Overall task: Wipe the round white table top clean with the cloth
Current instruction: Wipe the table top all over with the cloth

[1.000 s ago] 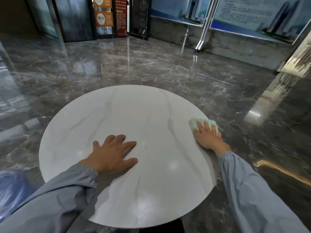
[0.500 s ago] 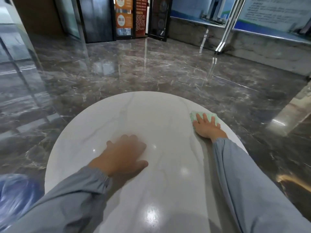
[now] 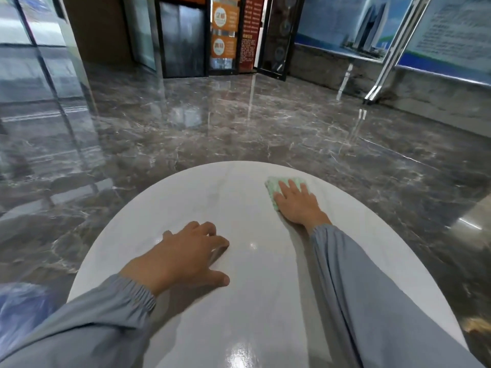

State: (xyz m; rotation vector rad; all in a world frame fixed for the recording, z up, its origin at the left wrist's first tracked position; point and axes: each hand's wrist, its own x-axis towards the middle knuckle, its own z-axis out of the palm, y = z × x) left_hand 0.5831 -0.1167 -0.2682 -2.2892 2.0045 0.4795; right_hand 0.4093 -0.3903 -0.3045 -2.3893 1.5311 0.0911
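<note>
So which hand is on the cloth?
The right hand, flat on the green cloth near the far rim; the left hand rests on bare table top.

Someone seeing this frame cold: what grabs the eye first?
The round white table top fills the lower middle, bright against the glossy dark marble floor around it. The right hand presses a pale green cloth flat near the far right rim, while the left hand rests bare on the table nearer the person. Orange signs stand out by the dark doors at the back.
</note>
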